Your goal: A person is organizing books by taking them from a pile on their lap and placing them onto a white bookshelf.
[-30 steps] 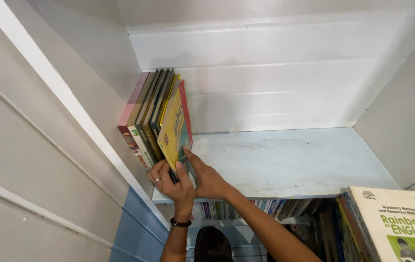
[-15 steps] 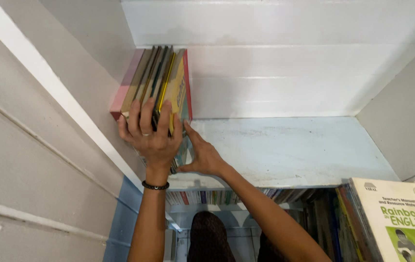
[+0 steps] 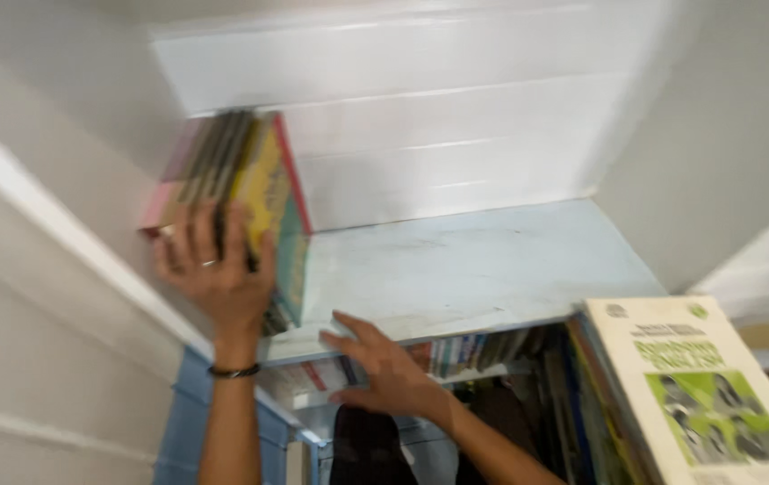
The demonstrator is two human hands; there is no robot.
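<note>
A row of upright books (image 3: 239, 180) stands at the left end of a pale blue shelf (image 3: 474, 265), leaning against the white side wall. My left hand (image 3: 216, 274), a dark band at its wrist, presses flat with spread fingers against the books' front edges. Below and to the right, my right hand (image 3: 383, 364) is open, fingers spread at the shelf's front edge, holding nothing. The frame is motion-blurred.
A stack of books topped by a white-and-green workbook (image 3: 694, 386) rises at the lower right. A lower shelf with several book spines (image 3: 470, 352) shows under the blue board. White plank walls enclose the shelf on the left, back and right.
My right hand has dropped from the books' base to the shelf's front edge. My left hand stays pressed on the book edges. The view has shifted and blurred.
</note>
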